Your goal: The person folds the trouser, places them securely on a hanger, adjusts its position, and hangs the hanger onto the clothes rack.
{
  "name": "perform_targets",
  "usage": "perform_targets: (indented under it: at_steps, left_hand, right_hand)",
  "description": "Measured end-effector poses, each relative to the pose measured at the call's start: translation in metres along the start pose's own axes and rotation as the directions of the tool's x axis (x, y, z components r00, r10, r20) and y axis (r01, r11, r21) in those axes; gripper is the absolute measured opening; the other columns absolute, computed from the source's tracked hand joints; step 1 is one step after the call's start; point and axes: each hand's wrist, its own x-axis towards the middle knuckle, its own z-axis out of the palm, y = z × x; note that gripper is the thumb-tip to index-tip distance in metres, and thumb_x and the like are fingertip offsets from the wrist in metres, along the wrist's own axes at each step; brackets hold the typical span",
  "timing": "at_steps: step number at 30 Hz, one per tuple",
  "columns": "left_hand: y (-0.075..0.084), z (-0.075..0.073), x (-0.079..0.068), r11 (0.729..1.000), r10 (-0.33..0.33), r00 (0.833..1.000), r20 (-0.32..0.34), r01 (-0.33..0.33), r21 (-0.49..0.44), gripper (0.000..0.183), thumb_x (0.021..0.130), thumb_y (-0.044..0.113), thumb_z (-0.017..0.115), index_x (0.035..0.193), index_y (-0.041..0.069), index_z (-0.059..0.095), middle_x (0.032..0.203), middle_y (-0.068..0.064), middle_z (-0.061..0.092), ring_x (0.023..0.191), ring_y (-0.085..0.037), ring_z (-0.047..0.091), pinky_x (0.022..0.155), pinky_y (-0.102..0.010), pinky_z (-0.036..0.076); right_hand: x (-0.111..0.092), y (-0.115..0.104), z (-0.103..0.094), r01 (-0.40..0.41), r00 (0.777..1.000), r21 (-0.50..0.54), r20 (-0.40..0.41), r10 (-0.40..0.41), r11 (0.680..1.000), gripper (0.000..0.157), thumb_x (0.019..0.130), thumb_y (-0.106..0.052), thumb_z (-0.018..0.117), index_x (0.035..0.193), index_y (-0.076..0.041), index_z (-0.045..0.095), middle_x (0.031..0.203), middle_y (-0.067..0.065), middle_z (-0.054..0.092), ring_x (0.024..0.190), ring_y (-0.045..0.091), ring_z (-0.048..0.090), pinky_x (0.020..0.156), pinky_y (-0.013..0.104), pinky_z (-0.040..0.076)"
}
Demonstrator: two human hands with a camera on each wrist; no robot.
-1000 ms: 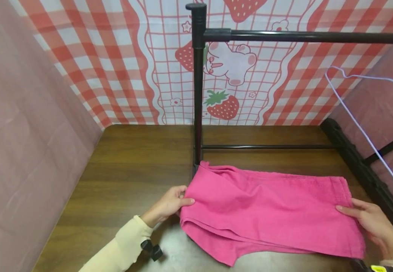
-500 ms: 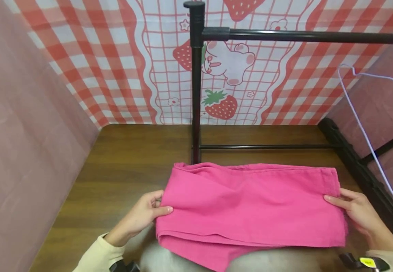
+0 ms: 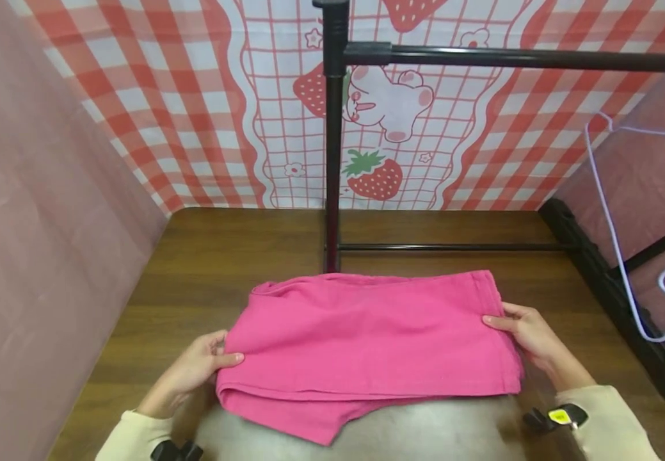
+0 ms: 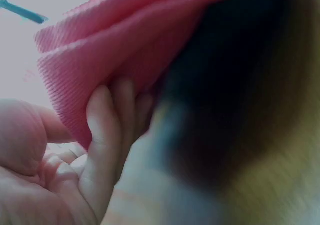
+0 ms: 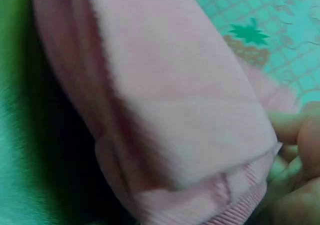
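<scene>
Folded pink pants (image 3: 367, 339) are held out lengthwise over the wooden table, level with its near half. My left hand (image 3: 196, 368) grips their left end, thumb on top and fingers behind the cloth. At the right end, my right hand (image 3: 536, 333) pinches the stitched hem the same way. A pointed corner of the pants hangs down toward me at the lower left. In the left wrist view, layered folds of the cloth (image 4: 115, 50) lie between thumb and fingers. The right wrist view shows the stitched hem of the pants (image 5: 210, 195) close to the right hand's fingers.
A black garment rack (image 3: 335, 147) stands behind the pants, its top bar (image 3: 511, 57) running right. A lilac hanger (image 3: 603, 192) is at the right, above the rack's black foot (image 3: 614, 301). The brown table (image 3: 240, 250) meets a strawberry-patterned cloth (image 3: 182, 109) at the back.
Both hands have shifted left with the pants, which now lie further left in view. The right hand has come away from the hanger side; both grips stay on the cloth.
</scene>
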Motion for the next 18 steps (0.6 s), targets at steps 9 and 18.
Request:
perform_targets:
  at_steps: [9, 18]
  left_hand:
    - [-0.023, 0.001, 0.009, 0.991, -0.123, 0.992, 0.017, 0.122, 0.064, 0.031, 0.09, 0.01, 0.063, 0.107, -0.009, 0.045, 0.075, 0.0, 0.064, 0.063, -0.011, 0.067, 0.06, -0.031, 0.059]
    - [-0.027, -0.001, 0.004, 0.993, -0.096, 0.984, 0.149, 0.106, -0.06, 0.058, 0.09, 0.012, 0.065, 0.129, -0.022, 0.038, 0.091, -0.008, 0.072, 0.076, -0.015, 0.071, 0.071, -0.036, 0.06]
  right_hand:
    - [0.002, 0.016, -0.004, -0.156, 0.953, -0.11, 0.246, 0.179, 0.982, 0.078, 0.1, -0.033, 0.053, 0.145, 0.017, 0.014, 0.101, 0.005, 0.067, 0.089, 0.017, 0.066, 0.079, 0.037, 0.058]
    - [-0.011, 0.013, -0.012, -0.119, 0.885, 0.027, 0.457, 0.094, 0.993, 0.074, 0.1, -0.014, 0.05, 0.142, 0.02, 0.0, 0.098, 0.002, 0.071, 0.088, 0.017, 0.07, 0.079, 0.035, 0.06]
